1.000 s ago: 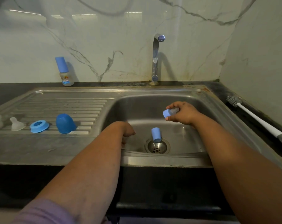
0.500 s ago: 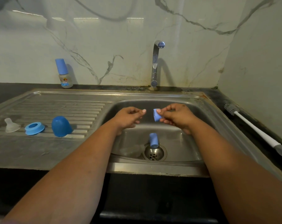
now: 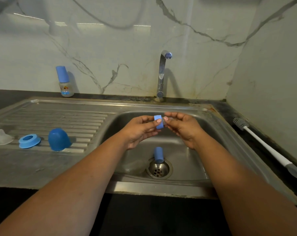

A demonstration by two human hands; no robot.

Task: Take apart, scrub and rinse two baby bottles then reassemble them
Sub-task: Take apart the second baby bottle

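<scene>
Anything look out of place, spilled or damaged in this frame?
One thing: a blue cap lies in the sink basin right against the drain, apart from the other parts on the drainboard. Rust-coloured staining marks the sink's back right corner. No spill shows.

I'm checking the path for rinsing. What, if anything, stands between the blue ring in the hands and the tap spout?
Nothing visible does. The blue ring, held by left hand and right hand, sits below the tap spout with open air between.
</scene>
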